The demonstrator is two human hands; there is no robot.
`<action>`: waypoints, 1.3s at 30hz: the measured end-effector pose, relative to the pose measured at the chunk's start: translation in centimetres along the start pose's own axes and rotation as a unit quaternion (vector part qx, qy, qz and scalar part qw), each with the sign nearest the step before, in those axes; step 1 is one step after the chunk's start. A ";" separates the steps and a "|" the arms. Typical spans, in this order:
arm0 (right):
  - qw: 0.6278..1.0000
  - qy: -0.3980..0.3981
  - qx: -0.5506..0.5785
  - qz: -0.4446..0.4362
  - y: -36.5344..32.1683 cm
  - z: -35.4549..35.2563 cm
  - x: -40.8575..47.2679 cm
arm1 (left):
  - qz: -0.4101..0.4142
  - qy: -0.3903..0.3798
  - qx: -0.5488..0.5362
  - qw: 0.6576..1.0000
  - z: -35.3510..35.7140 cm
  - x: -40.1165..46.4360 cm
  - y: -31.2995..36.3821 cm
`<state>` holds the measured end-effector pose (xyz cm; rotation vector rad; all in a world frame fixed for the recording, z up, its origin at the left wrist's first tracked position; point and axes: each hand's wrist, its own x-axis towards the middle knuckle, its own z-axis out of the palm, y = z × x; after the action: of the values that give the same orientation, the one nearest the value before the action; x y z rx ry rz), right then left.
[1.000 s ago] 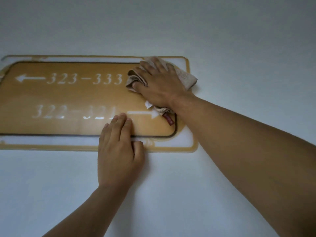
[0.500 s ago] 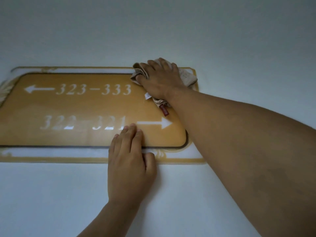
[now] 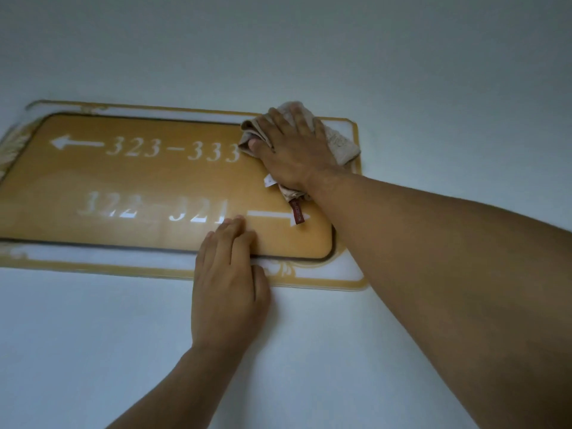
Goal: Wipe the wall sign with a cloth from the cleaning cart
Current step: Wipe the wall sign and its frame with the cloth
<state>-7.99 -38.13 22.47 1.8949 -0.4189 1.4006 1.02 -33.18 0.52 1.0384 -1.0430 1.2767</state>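
The wall sign (image 3: 148, 184) is a gold plate with white room numbers and arrows inside a clear, gold-trimmed border. A crumpled beige cloth (image 3: 342, 144) with a red tag lies on the sign's upper right corner. My right hand (image 3: 291, 153) presses flat on the cloth with fingers spread over it and the thumb against its left fold. My left hand (image 3: 227, 283) lies flat against the sign's lower edge, fingertips on the gold plate below the numbers, palm on the wall.
A plain white wall (image 3: 309, 51) surrounds the sign on all sides. My right forearm (image 3: 448, 258) crosses the sign's lower right corner. The sign's left end runs out of the frame. No cart is in view.
My right hand with the cloth slid up from the right arrow toward the sign's upper right corner. My left hand kept its place on the lower edge. The view shifted, moving the sign rightward in the frame.
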 end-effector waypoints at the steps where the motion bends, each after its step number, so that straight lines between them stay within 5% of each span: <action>1: 1.000 0.002 -0.001 -0.004 -0.1 0.1 -0.3 | -0.005 0.002 0.001 1.000 0.0 0.0 0.0; 24: 0.999 0.009 -0.050 -0.020 -5.1 2.0 -10.5 | 0.007 -0.001 0.007 1.000 -0.5 -2.1 -0.5; 31: 0.997 -0.008 -0.071 -0.019 -8.0 2.9 -14.2 | -0.100 0.021 0.039 0.994 -0.9 -3.4 -0.9; 39: 0.997 0.005 -0.075 0.027 -10.7 3.9 -16.1 | -0.123 -0.058 0.100 0.986 -1.3 -6.1 -2.0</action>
<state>-4.16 -36.17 3.18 1.7668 -0.5574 1.3741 2.89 -33.26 -5.72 1.3645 -0.8522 1.1458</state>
